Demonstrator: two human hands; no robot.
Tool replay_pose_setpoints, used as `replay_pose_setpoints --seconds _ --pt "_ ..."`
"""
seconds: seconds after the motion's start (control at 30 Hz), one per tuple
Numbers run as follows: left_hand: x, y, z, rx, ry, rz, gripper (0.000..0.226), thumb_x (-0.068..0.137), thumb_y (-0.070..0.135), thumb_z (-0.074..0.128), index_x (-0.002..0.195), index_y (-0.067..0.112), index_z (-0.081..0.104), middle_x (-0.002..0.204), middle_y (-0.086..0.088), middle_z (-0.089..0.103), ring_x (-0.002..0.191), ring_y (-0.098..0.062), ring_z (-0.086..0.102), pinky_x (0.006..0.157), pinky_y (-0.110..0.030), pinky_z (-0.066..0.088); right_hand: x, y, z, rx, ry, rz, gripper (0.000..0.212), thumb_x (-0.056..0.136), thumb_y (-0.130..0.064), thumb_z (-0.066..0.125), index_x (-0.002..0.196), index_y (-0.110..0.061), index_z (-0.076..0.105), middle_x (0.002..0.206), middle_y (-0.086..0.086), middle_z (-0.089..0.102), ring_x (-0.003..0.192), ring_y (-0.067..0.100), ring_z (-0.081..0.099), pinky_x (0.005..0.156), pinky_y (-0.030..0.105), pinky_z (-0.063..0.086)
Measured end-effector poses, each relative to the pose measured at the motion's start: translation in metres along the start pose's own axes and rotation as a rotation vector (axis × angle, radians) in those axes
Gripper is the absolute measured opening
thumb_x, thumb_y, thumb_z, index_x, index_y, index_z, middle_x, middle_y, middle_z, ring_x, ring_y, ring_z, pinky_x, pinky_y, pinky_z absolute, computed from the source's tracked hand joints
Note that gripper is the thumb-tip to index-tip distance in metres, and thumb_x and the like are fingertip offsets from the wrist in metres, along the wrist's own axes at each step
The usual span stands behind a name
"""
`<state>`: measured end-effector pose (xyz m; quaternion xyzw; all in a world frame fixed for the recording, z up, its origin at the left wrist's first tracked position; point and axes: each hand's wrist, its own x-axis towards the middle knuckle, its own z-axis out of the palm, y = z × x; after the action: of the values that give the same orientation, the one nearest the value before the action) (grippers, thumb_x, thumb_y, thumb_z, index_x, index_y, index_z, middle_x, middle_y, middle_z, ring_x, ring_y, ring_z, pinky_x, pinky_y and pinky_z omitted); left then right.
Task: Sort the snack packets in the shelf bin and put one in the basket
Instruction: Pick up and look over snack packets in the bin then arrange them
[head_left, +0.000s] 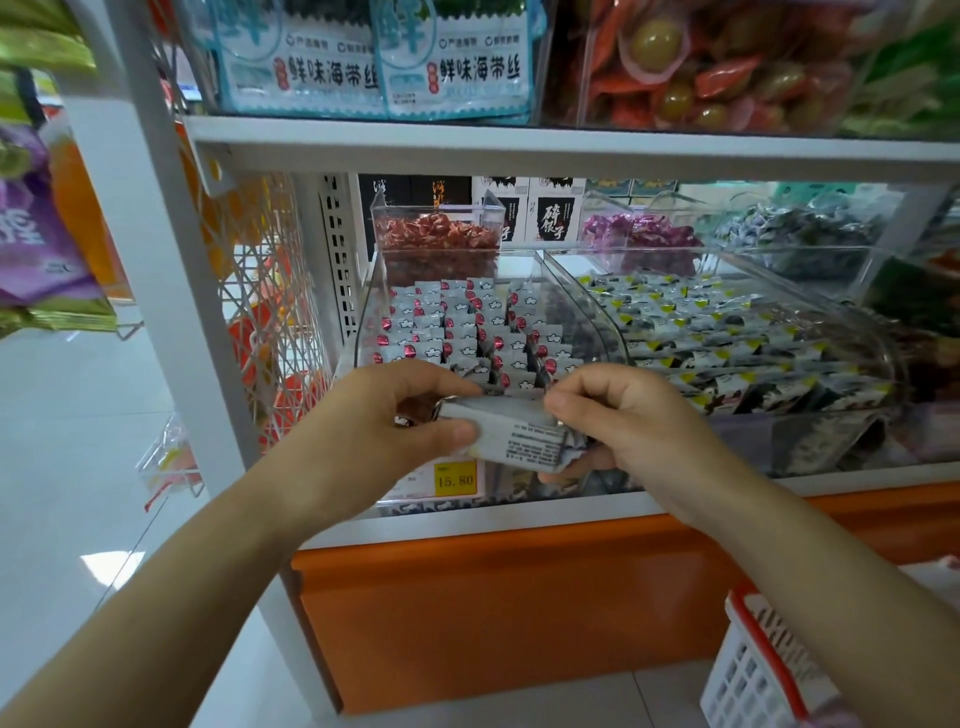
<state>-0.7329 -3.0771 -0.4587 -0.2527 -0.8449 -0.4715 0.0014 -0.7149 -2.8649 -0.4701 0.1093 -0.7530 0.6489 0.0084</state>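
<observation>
Centre-left of frame: my left hand (395, 421) pinches the left end of a snack packet (511, 434), thumb underneath and fingers curled over the top edge. The packet is held in the air at frame centre, in front of the front lip of the clear shelf bin (370, 312) and above the yellow price tag (455, 480). I cannot tell whether it is one packet or a few stacked together. Its long axis runs left to right across the frame, with the right end dipping slightly. The printed small-text back faces up toward me, and the crimped end seal points right. Judgement: light, soft foil-type wrap that is crinkly and probably slick, with contents that may crush. It is best held by the flat faces near the ends, not squeezed mid-body and not held by the seal alone. Behind it, the binned packets (457, 322) stand on edge in rows, red marks showing, fairly orderly on the left and looser toward the dark gap on the right. Centre-right: my right hand (618, 415) grips the packet's right end, fingers wrapped beneath and thumb on top. Lower right corner: the white basket (748, 670) with a red rim sits well below the shelf, and no packet is visible in it.
</observation>
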Motion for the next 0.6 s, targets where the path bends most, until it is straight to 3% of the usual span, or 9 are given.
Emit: replay_pose_setpoints --seconds 0.07,0.23,0.3,0.4,0.5,0.6 --pt "0.001 0.0 0.002 -0.008 -0.005 0.012 0.017 0.081 0.028 0.063 0.092 0.041 0.062 0.087 0.023 0.067 0.083 0.005 0.062 0.067 -0.009 0.049 0.001 0.001 -0.002 0.005 -0.004 -0.001 0.021 0.091 -0.008 0.054 0.072 -0.006 0.062 0.069 -0.002 0.07 0.069 0.018 0.071 0.05 0.027 0.057" --pt "0.001 -0.001 0.002 -0.094 0.008 -0.013 0.019 0.075 0.041 0.056 0.092 0.038 0.063 0.087 0.017 0.07 0.083 -0.002 0.066 0.076 -0.018 0.054 0.003 0.008 -0.002 0.046 0.034 -0.011 0.019 0.09 -0.014 0.056 0.078 -0.003 0.066 0.073 0.002 0.073 0.069 0.02 0.072 0.049 0.024 0.056" --pt "0.002 -0.003 0.004 -0.117 0.048 -0.022 0.012 0.084 0.032 0.057 0.093 0.034 0.065 0.086 0.011 0.072 0.08 -0.004 0.068 0.07 -0.016 0.055 0.004 0.01 -0.001 0.093 0.061 -0.01 0.023 0.086 -0.026 0.057 0.083 -0.005 0.068 0.079 0.005 0.074 0.072 0.022 0.072 0.053 0.024 0.057" --pt "0.005 -0.007 0.007 -0.152 0.175 -0.05 0.016 0.092 0.02 0.052 0.088 0.028 0.065 0.081 0.005 0.07 0.071 -0.004 0.068 0.057 -0.01 0.05 0.005 0.012 0.003 0.146 0.022 -0.031 0.042 0.072 -0.041 0.065 0.104 -0.015 0.068 0.097 0.006 0.073 0.086 0.023 0.072 0.072 0.031 0.06" --pt "0.007 -0.006 0.012 -0.225 0.235 -0.102 0.016 0.093 0.018 0.05 0.087 0.023 0.064 0.082 0.002 0.069 0.067 -0.008 0.069 0.054 -0.011 0.051 0.004 0.013 0.008 0.001 0.041 -0.089 0.047 0.072 -0.033 0.071 0.117 -0.029 0.059 0.097 -0.004 0.072 0.084 0.017 0.072 0.079 0.026 0.057" --pt "0.008 -0.001 0.016 -0.23 0.283 -0.122 0.017 0.095 0.024 0.047 0.098 0.019 0.063 0.085 0.001 0.067 0.07 -0.009 0.069 0.058 -0.023 0.057 0.007 0.008 0.012 -0.018 0.168 -0.164 0.028 0.085 -0.013 0.063 0.111 -0.021 0.062 0.091 0.0 0.071 0.074 0.012 0.071 0.065 0.02 0.057"
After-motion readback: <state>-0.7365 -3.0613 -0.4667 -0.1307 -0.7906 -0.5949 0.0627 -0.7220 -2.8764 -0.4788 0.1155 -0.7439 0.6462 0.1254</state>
